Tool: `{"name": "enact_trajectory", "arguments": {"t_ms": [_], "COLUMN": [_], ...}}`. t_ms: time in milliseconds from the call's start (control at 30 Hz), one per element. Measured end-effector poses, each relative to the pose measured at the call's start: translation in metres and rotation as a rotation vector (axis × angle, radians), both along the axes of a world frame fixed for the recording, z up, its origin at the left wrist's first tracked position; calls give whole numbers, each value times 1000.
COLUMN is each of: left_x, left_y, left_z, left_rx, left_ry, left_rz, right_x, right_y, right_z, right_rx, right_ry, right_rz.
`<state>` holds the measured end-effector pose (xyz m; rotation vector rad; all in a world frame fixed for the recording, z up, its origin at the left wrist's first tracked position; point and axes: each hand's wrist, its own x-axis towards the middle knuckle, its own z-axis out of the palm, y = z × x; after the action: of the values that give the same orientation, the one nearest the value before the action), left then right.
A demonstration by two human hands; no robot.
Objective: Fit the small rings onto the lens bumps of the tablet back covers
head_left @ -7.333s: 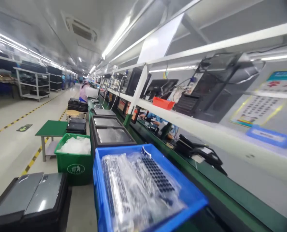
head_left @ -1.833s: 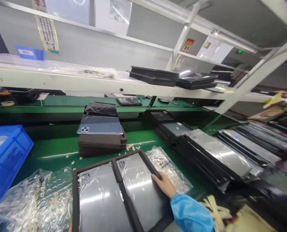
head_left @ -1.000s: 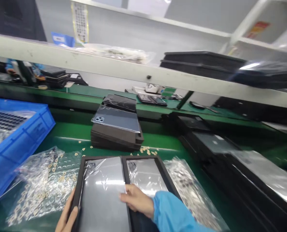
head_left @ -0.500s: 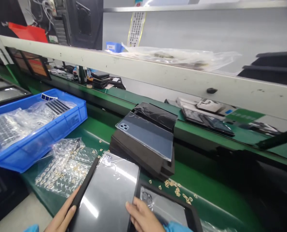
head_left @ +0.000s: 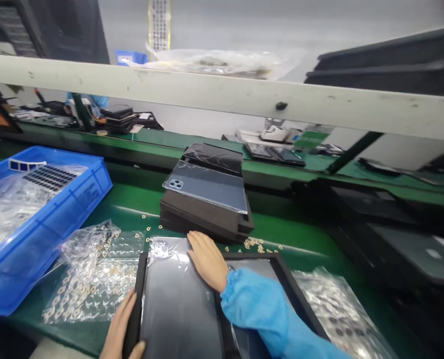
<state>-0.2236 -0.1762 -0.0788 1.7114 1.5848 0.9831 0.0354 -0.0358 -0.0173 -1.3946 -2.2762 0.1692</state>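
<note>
2 hands (head_left: 121, 326) (head_left: 207, 260) farther up wrapped panel (head_left: 177, 309)

Blue crate (head_left: 57, 224) at left, bag of rings (head_left: 91, 279) beside it, stacked dark trays (head_left: 199, 219) — grey cover (head_left: 207, 187) atop

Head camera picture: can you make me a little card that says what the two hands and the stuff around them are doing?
Left hand: grips the left edge of the black tray
Right hand: lies flat on the plastic-wrapped grey panel over the tray's left half
Left of tray: bag of small gold rings, blue crate
Behind tray: stack of dark trays with a bluish panel on top
Surface: green belt
</note>
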Motion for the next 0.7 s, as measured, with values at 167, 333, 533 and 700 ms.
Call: {"name": "enact_trajectory", "arguments": {"t_ms": [167,333,533,700], "left_x": [0,6,35,59], "left_y": [131,184,149,102], "left_z": [35,50,78,84], "left_rx": [57,52,226,648], "left_ry": [246,279,291,401], "left_rz": [-155,-220,-280,-373], "right_x": [5,1,-6,1], "right_y": [21,11,9,2], "right_z": [-17,-15,-14,-7], "right_rx": [-3,83,130,177], "right_ry": [22,-5,79,314], "right_rz": [-174,-75,119,292]}}
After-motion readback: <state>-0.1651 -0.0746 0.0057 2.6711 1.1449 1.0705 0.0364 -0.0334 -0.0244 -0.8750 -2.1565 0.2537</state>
